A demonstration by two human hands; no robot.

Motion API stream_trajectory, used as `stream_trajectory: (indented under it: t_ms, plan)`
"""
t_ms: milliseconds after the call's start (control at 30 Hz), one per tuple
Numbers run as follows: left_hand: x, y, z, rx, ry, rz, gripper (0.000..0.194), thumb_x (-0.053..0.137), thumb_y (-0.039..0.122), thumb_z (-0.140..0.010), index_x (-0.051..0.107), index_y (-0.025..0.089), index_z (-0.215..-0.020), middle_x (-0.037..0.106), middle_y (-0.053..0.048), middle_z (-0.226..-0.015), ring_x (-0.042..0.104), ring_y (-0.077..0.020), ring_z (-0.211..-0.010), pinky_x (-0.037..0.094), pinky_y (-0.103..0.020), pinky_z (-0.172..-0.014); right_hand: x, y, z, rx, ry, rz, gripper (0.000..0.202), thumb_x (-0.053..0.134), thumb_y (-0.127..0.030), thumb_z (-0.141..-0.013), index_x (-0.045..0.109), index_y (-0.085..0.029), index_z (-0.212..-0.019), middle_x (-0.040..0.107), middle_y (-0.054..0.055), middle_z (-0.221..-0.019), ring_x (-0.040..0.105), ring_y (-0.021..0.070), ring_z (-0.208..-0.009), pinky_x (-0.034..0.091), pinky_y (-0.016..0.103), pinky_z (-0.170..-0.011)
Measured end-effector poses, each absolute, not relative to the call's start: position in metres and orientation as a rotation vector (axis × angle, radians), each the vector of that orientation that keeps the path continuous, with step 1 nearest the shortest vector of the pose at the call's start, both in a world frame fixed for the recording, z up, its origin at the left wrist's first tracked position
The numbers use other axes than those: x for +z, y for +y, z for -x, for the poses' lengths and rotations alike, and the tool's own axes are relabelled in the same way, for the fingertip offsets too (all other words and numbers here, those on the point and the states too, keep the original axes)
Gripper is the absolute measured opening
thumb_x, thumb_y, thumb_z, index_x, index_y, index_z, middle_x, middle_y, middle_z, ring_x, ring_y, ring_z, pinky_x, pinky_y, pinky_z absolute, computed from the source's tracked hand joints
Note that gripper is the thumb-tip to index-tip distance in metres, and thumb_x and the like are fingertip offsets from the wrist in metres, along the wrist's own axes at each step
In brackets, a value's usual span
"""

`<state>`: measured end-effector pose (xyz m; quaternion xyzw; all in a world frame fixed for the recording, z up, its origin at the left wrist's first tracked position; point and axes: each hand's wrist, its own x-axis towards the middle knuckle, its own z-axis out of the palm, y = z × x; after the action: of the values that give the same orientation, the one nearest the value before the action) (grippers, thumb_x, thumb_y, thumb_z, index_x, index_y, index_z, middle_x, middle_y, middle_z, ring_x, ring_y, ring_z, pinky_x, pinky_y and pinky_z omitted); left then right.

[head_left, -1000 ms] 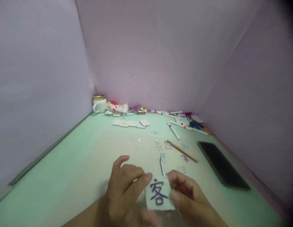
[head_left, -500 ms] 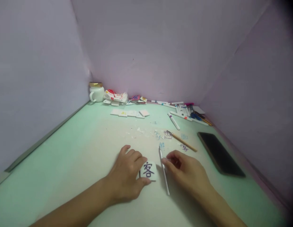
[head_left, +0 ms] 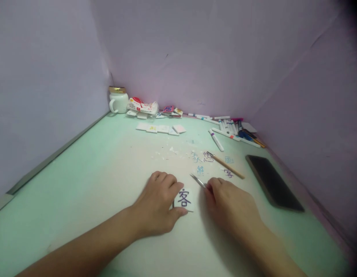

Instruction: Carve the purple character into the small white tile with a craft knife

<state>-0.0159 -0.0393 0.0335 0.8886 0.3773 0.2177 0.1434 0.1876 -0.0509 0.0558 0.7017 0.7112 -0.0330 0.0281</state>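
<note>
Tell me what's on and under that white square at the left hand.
On the white square is one dark purple character. The left hand covers parts of its edge. Whatever lies beneath cannot be seen, because the square itself hides it.

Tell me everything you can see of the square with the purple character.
The square is white and flat, with one dark purple character across its upper face. A dark line shows along its left and lower edges; its material is unclear. It appears to lie face up on the table, gripped by the left hand.
</note>
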Motion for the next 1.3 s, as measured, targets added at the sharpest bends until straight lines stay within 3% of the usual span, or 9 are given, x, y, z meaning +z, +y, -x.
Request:
stream_trajectory:
  t_ms: [200, 300, 467, 633, 767, 900, 1033, 1300]
  plan:
    - [0.035, -0.039, 0.016, 0.602, 1.088, -2.546, 0.036, 0.068, 0.029, -0.079, 0.058, 0.014, -0.109, 0.057, -0.009, -0.097, 0.049, -0.026, -0.092, 0.041, -0.047, -0.086, 0.046, -0.057, -0.193, 0.057, 2.26, -2.023, 0.022, 0.046, 0.003, -0.079, 0.06, -0.014, -0.085, 0.066, 0.014, -0.082, 0.062, 0.0296, -0.077, 0.033, 0.033, -0.057]
    - [0.036, -0.038, 0.016, 0.571, 1.081, -2.541, 0.035, 0.067, 0.029, -0.08, 0.057, 0.013, -0.11, 0.057, -0.01, -0.098, 0.048, -0.0261, -0.092, 0.04, -0.046, -0.086, 0.046, -0.057, -0.2, 0.099, 2.297, -1.953, 0.026, 0.043, 0.006, -0.077, 0.06, -0.012, -0.086, 0.065, 0.014, -0.081, 0.061, 0.0307, -0.078, 0.038, 0.036, -0.063]
    - [0.032, -0.038, 0.017, 0.596, 1.061, -2.552, 0.035, 0.067, 0.03, -0.08, 0.057, 0.013, -0.109, 0.056, -0.009, -0.097, 0.047, -0.0251, -0.089, 0.04, -0.045, -0.084, 0.05, -0.059, -0.211, 0.136, 2.344, -1.859, 0.027, 0.042, 0.006, -0.076, 0.062, -0.011, -0.084, 0.064, 0.014, -0.077, 0.062, 0.0295, -0.071, 0.04, 0.036, -0.06]
    - [0.031, -0.038, 0.017, 0.617, 1.045, -2.553, 0.036, 0.067, 0.029, -0.08, 0.057, 0.013, -0.11, 0.056, -0.009, -0.098, 0.046, -0.0246, -0.089, 0.039, -0.045, -0.084, 0.043, -0.059, -0.225, 0.18, 2.559, -1.844, 0.033, 0.042, 0.001, -0.079, 0.062, -0.01, -0.103, 0.067, 0.014, -0.083, 0.066, 0.0275, -0.073, 0.045, 0.035, -0.06]
    - [0.034, -0.037, 0.017, 0.584, 1.032, -2.543, 0.035, 0.066, 0.03, -0.081, 0.057, 0.012, -0.111, 0.057, -0.01, -0.099, 0.047, -0.0252, -0.09, 0.039, -0.045, -0.085, 0.04, -0.063, -0.231, 0.116, 2.571, -2.09, 0.036, 0.039, -0.006, -0.083, 0.059, -0.015, -0.111, 0.067, 0.013, -0.094, 0.066, 0.0222, -0.059, 0.044, 0.031, -0.05]
    - [0.034, -0.037, 0.017, 0.596, 1.021, -2.548, 0.035, 0.065, 0.031, -0.082, 0.057, 0.013, -0.111, 0.057, -0.01, -0.098, 0.047, -0.0252, -0.09, 0.04, -0.046, -0.085, 0.051, -0.072, -0.226, -0.057, 2.722, -2.05, 0.035, 0.037, -0.01, -0.084, 0.06, -0.02, -0.109, 0.067, 0.008, -0.093, 0.063, 0.0177, -0.05, 0.043, 0.029, -0.045]
    - [0.034, -0.037, 0.017, 0.606, 1.018, -2.532, 0.037, 0.068, 0.032, -0.079, 0.06, 0.011, -0.108, 0.056, -0.011, -0.097, 0.047, -0.0255, -0.091, 0.039, -0.046, -0.085, 0.057, -0.08, -0.217, -0.199, 2.828, -2.0, 0.022, 0.04, -0.023, -0.093, 0.062, -0.025, -0.095, 0.066, 0.001, -0.083, 0.062, 0.0155, -0.048, 0.042, 0.027, -0.043]
    - [0.035, -0.037, 0.017, 0.622, 0.973, -2.552, 0.036, 0.067, 0.029, -0.079, 0.061, 0.01, -0.109, 0.057, -0.012, -0.1, 0.049, -0.0266, -0.094, 0.038, -0.047, -0.087, 0.04, -0.088, -0.221, -0.248, 2.896, -2.036, 0.02, 0.047, -0.029, -0.094, 0.067, -0.027, -0.092, 0.069, -0.002, -0.079, 0.064, 0.0151, -0.06, 0.04, 0.025, -0.048]
